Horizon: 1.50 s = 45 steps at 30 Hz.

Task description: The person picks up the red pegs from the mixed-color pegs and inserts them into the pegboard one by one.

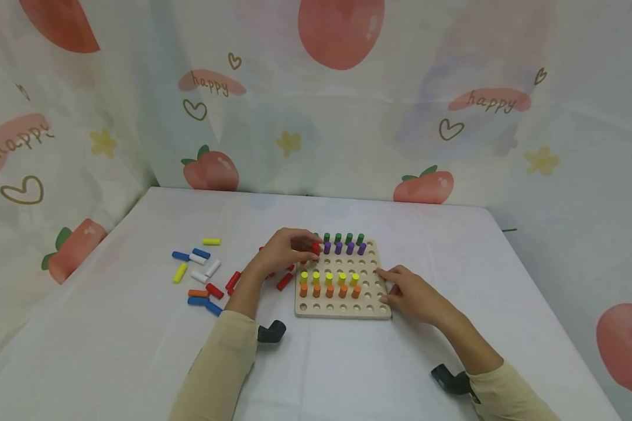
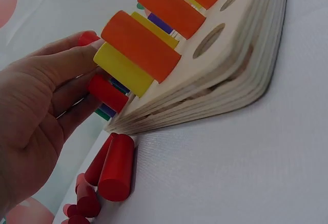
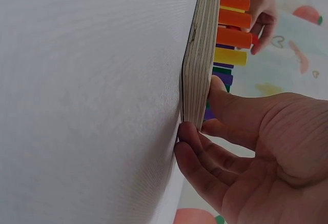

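Note:
A square wooden pegboard (image 1: 342,314) lies on the table, with rows of pegs upright in its holes. Orange pegs (image 1: 329,291) stand nearest the front, yellow pegs (image 1: 329,278) just behind, then purple pegs (image 1: 350,248) and green pegs (image 1: 349,238) at the back. Over the board's left side, my left hand (image 1: 281,250) pinches a red peg (image 2: 88,38) between thumb and fingers. Below those fingers, another red peg (image 2: 107,93) stands in the board. My right hand (image 1: 415,294) grips the board's right edge, thumb on top and fingers against the side.
Left of the board lie loose red pegs (image 1: 285,282), partly behind my left arm. Farther left are scattered blue pegs (image 1: 198,301), white pegs (image 1: 213,268), yellow pegs (image 1: 179,273) and an orange peg (image 1: 198,293). A printed curtain (image 1: 347,146) hangs behind the white table (image 1: 316,374).

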Motion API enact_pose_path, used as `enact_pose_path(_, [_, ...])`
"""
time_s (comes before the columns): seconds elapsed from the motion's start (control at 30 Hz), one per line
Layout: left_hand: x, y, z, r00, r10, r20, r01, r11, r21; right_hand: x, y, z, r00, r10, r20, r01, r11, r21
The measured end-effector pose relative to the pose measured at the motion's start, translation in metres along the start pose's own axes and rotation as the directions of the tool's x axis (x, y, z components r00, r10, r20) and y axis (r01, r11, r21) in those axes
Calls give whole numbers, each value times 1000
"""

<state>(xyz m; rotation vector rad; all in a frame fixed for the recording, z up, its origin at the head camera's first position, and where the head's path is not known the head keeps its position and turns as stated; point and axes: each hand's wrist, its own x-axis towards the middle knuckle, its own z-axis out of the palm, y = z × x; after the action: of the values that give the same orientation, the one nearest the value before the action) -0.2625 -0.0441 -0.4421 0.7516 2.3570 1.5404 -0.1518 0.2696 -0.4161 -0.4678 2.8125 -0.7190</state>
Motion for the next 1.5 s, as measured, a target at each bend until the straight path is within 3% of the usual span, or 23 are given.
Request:
enact_pose_path(1.13, [-2, -15, 4, 1000, 6, -11, -5, 1000, 22, 2, 1, 2, 1000, 7, 1, -7, 1000, -3])
enact_pose_path(1.5, [-2, -16, 7, 999, -21, -32, 22, 999, 31, 1, 0, 2, 1000, 8, 0, -8, 1000, -3])
